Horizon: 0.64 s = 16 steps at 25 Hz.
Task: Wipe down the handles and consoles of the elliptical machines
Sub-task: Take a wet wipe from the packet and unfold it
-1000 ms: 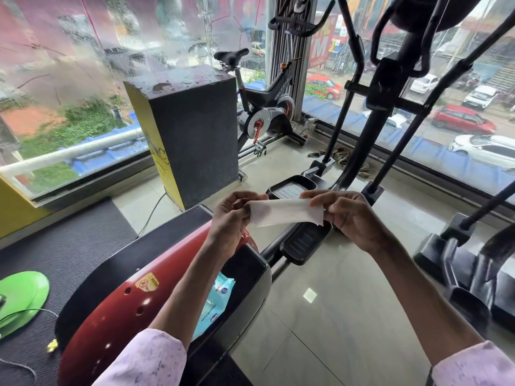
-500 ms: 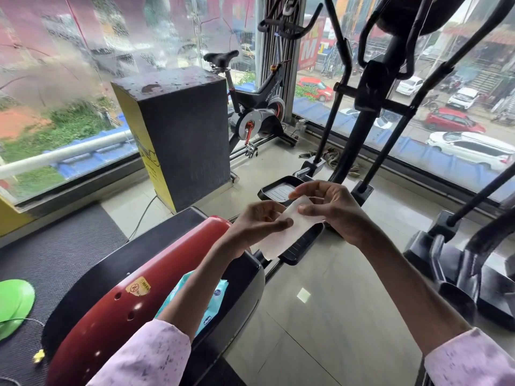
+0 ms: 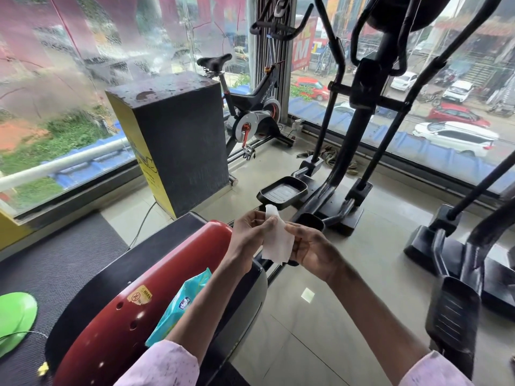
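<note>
A white wet wipe hangs folded between both hands over the elliptical's red and black housing. My left hand pinches its upper left edge. My right hand holds its right side, palm turned up. A teal pack of wipes lies on the housing under my left forearm. The black elliptical's upright mast and its long moving handles rise ahead. The console is cut off at the top edge. A foot pedal sits just beyond the wipe.
A black and yellow box stands to the left by the window. A spin bike is behind it. A second elliptical's base and pedal are at the right. A green disc and a cable lie on the dark mat at left.
The wipe, stretched flat between both hands a second ago, is now folded and hanging upright. Both hands have come closer together and dropped lower in view.
</note>
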Each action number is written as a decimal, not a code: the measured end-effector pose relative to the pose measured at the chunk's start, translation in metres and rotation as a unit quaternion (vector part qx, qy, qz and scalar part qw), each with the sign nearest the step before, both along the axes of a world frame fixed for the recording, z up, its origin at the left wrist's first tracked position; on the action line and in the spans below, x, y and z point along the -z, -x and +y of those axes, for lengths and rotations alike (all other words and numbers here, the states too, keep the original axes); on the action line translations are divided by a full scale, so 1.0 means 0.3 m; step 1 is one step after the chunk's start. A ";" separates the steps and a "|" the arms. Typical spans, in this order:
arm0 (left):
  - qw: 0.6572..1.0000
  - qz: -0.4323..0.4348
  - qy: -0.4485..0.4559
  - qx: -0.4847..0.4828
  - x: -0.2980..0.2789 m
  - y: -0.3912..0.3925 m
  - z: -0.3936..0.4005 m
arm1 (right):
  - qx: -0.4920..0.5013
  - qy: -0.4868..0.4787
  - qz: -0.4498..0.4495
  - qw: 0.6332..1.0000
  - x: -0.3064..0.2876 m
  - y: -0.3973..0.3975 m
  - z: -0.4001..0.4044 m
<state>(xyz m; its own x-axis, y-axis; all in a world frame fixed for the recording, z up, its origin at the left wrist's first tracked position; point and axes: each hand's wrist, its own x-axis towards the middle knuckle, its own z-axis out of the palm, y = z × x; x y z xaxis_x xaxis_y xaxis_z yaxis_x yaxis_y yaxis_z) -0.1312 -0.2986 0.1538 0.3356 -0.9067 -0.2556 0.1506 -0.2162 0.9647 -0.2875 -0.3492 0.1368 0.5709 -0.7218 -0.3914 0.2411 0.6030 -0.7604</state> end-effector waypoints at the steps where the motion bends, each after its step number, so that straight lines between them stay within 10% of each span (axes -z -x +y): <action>1: 1.000 -0.003 -0.004 -0.011 0.008 -0.001 0.002 | 0.008 -0.005 -0.011 1.000 0.005 -0.006 0.000; 16: 0.998 -0.017 -0.056 -0.022 0.044 0.011 0.027 | 0.034 -0.144 0.035 0.988 0.013 0.008 0.033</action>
<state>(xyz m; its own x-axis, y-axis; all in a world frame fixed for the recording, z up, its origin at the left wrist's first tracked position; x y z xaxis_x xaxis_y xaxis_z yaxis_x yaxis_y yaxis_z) -0.1346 -0.2904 0.1406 0.3846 -0.8572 -0.3426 0.1301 -0.3171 0.9394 -0.2900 -0.3393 0.1329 0.4888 -0.6098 -0.6239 0.2406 0.7816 -0.5755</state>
